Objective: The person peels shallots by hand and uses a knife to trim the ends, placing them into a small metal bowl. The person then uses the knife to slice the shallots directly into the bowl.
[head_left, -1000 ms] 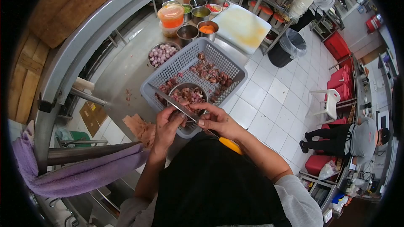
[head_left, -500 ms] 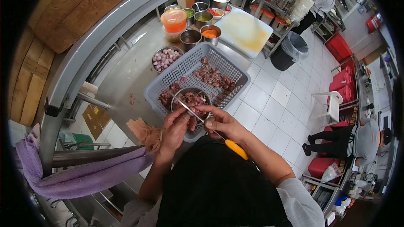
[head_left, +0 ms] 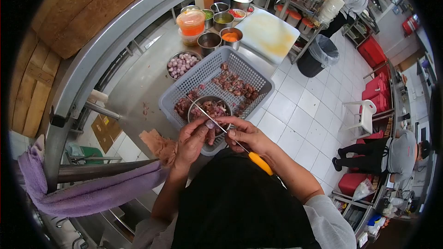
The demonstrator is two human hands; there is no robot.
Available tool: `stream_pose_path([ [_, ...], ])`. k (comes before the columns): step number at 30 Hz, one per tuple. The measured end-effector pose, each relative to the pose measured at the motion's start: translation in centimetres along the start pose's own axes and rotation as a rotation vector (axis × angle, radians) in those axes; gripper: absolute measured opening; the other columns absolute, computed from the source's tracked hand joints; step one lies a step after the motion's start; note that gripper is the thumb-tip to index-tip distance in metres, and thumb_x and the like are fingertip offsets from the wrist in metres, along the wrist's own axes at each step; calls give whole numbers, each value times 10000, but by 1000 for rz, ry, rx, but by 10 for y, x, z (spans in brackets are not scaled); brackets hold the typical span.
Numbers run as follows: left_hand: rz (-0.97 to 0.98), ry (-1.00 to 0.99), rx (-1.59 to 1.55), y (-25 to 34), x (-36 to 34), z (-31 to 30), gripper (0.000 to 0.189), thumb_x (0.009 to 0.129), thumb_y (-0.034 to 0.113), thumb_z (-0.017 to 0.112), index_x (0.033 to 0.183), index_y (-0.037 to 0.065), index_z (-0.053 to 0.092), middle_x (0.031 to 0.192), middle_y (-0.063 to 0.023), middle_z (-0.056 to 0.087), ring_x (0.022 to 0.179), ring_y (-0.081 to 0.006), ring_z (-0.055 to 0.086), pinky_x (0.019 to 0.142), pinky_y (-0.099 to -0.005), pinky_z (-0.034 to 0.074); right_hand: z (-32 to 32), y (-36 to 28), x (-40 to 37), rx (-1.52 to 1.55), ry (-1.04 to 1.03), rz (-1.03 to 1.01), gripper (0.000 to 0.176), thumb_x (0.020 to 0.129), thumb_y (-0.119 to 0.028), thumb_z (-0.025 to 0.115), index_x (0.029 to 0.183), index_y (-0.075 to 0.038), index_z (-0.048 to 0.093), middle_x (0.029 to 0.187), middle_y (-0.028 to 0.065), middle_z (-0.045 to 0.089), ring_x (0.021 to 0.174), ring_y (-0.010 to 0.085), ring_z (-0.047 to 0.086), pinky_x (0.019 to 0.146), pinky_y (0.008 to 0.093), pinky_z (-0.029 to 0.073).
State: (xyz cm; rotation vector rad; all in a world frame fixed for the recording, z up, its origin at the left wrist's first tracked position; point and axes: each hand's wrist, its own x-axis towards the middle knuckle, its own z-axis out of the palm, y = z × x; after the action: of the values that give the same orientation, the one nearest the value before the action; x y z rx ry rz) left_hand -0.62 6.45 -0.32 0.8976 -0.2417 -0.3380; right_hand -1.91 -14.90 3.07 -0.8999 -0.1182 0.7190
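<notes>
Steel table (head_left: 138, 83) ran along the left under a curved rail. A purple towel (head_left: 87, 193) hung over a bar at lower left. A grey basket (head_left: 203, 76) sat at the table's edge with reddish-purple peelings spread inside. A white cutting board (head_left: 267, 32) lay behind it, next to small steel pots and an orange-lidded tub (head_left: 190, 20). A bowl of peeled shallots (head_left: 181, 63) stood just left of the basket. A steel bowl (head_left: 210, 108) full of scraps sat inside the basket at its near end.

Both hands were over that bowl's near rim. Right hand (head_left: 247, 136) was clenched round a yellow-handled knife (head_left: 258, 162), blade angled up-left across the bowl. Left hand (head_left: 191, 140) pinched a small purplish piece (head_left: 210, 124) at its fingertips, touching the blade. Two other people stood far right on the tiled floor.
</notes>
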Motion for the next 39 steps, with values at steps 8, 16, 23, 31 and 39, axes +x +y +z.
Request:
stream_pose_path([
  [8, 74, 202, -31, -8, -1, 12, 292, 936, 41, 635, 1213, -26, 572, 1016, -87, 659, 807, -148, 629, 636, -274, 526, 1, 2, -1, -153, 72, -54, 541, 931, -257, 682, 1424, -154, 485, 734, -47, 506, 653, 54, 484, 577, 219, 364],
  [16, 89, 279, 126, -3, -2, 14, 232, 918, 14, 653, 1138, -49, 618, 961, -89, 688, 757, -130, 639, 664, -262, 538, 10, -2, -4, -252, 54, -126, 523, 937, -135, 666, 1423, -131, 473, 765, -40, 554, 668, 44, 487, 603, 207, 371],
  [23, 65, 158, 224, 0, -3, 1, 231, 920, -22, 622, 1148, -60, 619, 931, -90, 674, 767, -138, 627, 666, -276, 527, 1, 0, -2, -176, 37, -51, 464, 950, -194, 651, 1390, -124, 519, 789, -30, 566, 652, 44, 489, 580, 214, 376],
  [31, 70, 225, -73, -3, 2, 18, 255, 920, -33, 613, 1175, -49, 612, 1061, -112, 664, 840, -144, 634, 673, -271, 528, 0, 1, 1, -104, 58, -44, 443, 946, -207, 656, 1372, -159, 545, 756, -37, 567, 618, 49, 483, 556, 213, 363],
  [39, 96, 352, 117, -7, -2, 20, 258, 897, -57, 633, 1154, -60, 620, 963, -106, 690, 803, -150, 662, 697, -279, 568, -1, -1, 3, -111, 57, -61, 423, 957, -178, 637, 1368, -149, 545, 838, -22, 622, 636, 44, 494, 559, 207, 370],
])
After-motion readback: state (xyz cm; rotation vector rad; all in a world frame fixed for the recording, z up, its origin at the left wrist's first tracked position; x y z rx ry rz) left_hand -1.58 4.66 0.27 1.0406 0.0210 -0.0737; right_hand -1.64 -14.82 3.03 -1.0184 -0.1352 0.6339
